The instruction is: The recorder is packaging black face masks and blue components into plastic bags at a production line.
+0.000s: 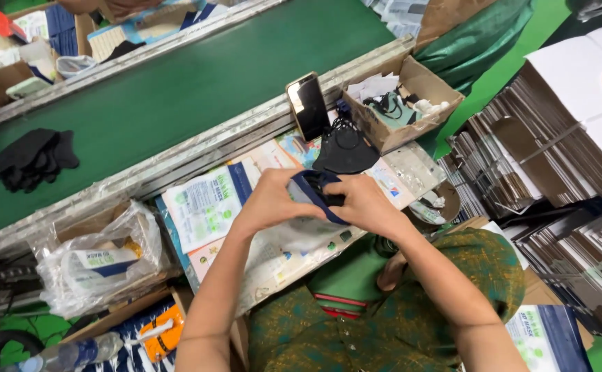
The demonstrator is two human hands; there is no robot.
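Both my hands meet over a small work shelf. My left hand (270, 200) and my right hand (364, 203) together grip a packet (308, 186) with a dark blue edge and a pale face, with black masks partly inside it. A loose black mask (346, 151) lies just beyond my hands. Flat printed mask packets (204, 207) are spread on the shelf under and left of my hands.
A green conveyor belt (177, 89) runs diagonally beyond the shelf, with a pile of black masks (36, 158) on it. A phone (309, 105) leans against the belt frame. A cardboard box (411, 103) and bagged packets (98, 262) flank me. Stacked flat cartons (549, 172) fill the right.
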